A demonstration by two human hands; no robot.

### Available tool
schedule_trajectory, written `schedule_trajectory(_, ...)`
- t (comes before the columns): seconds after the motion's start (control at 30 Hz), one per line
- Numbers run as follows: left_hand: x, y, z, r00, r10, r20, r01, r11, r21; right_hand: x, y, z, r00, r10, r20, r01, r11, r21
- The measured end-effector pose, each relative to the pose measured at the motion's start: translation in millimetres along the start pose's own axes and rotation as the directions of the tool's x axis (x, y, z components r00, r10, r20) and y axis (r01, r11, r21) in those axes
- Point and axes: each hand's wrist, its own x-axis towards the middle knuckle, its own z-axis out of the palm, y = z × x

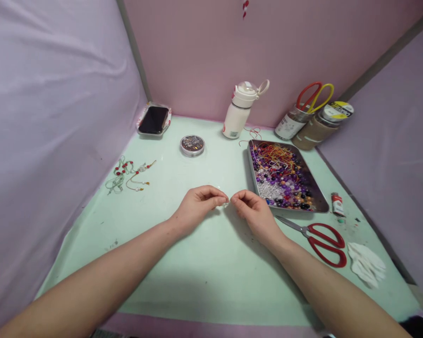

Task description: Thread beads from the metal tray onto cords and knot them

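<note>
My left hand [197, 204] and my right hand [255, 211] meet at the middle of the pale green table [183, 277], fingertips almost touching. Both are pinched shut on a small clear bead [226, 204] held between them; any thread through it is too thin to see. Just right of my right hand stands a metal tray [252, 176] full of purple, white and dark beads with orange and red cords on top.
Red scissors [320, 239] lie right of my right hand, with a lighter [337, 204] and a white tissue [366, 263] beyond. Finished beaded strings [129, 176] lie at left. At the back stand a phone [154, 120], a round spool tin [192, 145], a white bottle [240, 110] and two jars [312, 124] holding scissors.
</note>
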Motion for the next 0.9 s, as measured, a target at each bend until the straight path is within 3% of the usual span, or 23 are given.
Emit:
schedule_trajectory(0.1,1.6,-1.9,-1.2,0.998,-0.052,0.023,0.053,0.998,-0.032,0.1,1.4,-1.3,1.000,-0.027,-0.004,0.027,1.000,-0.011)
schedule_trajectory(0.2,3.3,-6.2,-2.1,0.994,-0.101,0.041,0.105,0.991,-0.082,-1.3,1.3,-2.6,0.987,-0.159,-0.013,0.157,0.984,-0.083)
schedule_trajectory(0.33,3.8,-8.1,-1.3,0.991,-0.126,0.044,0.128,0.990,-0.061,-4.9,0.2,-3.4,0.912,-0.410,0.025,0.403,0.883,-0.241)
schedule_trajectory(0.43,3.0,-6.9,0.4,0.991,-0.112,0.079,0.113,0.994,-0.010,-7.0,0.4,-3.5,0.853,-0.517,0.075,0.514,0.806,-0.293)
schedule_trajectory(0.63,0.1,-9.6,3.4,0.989,-0.085,0.120,0.069,0.989,0.134,-6.5,0.6,-2.4,0.821,-0.557,0.122,0.564,0.764,-0.313)
schedule_trajectory(0.77,-1.6,-12.6,4.8,0.988,-0.063,0.139,0.029,0.972,0.234,-6.5,-0.1,-2.1,0.831,-0.540,0.129,0.552,0.778,-0.299)
schedule_trajectory(0.9,-1.4,-11.9,3.6,0.991,-0.037,0.126,0.010,0.978,0.208,-6.3,0.7,-3.7,0.850,-0.518,0.095,0.520,0.800,-0.299)
